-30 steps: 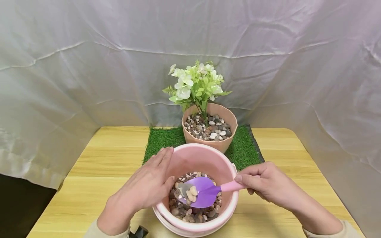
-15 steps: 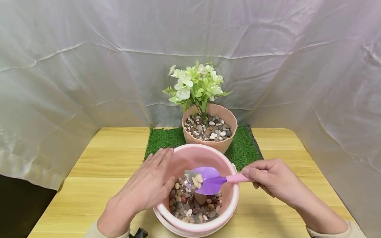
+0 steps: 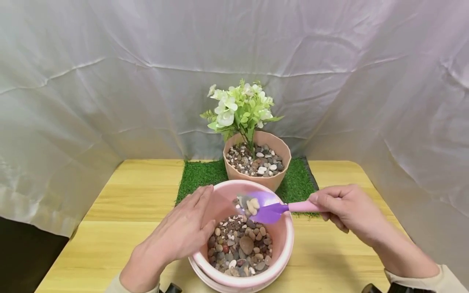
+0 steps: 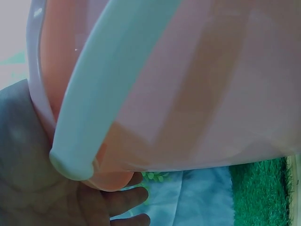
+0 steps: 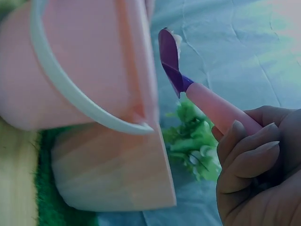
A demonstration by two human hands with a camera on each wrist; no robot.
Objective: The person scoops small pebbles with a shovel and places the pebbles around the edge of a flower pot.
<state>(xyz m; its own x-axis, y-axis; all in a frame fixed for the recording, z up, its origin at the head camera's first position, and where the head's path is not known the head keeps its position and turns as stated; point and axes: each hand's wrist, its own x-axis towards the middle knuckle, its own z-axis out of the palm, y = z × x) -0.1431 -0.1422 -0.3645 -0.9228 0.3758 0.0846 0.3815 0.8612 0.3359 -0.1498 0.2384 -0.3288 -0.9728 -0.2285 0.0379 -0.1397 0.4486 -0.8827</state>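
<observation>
scoop: purple blade [image 3: 264, 207], pink handle, held level above the far rim of the pink bucket [image 3: 282, 252]; small load of pebbles [image 3: 250, 204] on the blade tip
right grip: my right hand [image 3: 349, 209] is wrapped round the pink handle end, fingers curled on it
left grip: my left hand [image 3: 183, 228] lies flat with straight fingers against the bucket's near-left rim, steadying, nothing pinched
handling: scoop looks like light stiff plastic; load is loose, smooth, will roll off if the blade tilts; best held far back on the handle, blade kept flat
bucket: wide, part full of mixed pebbles, heavy enough to sit still I'd guess; white bail handle [image 4: 101, 94] hangs down the side
plant pot [image 3: 257, 162]: just behind the bucket on the grass mat [image 3: 198, 173], pebbles already round the flower stem [image 3: 251, 142]
edges: pot rim near the bucket rim, leaves [image 3: 239, 106] overhang the pot's left side
room: counter [image 3: 139, 199] open left and right; grey sheet [image 3: 110, 81] close behind
</observation>
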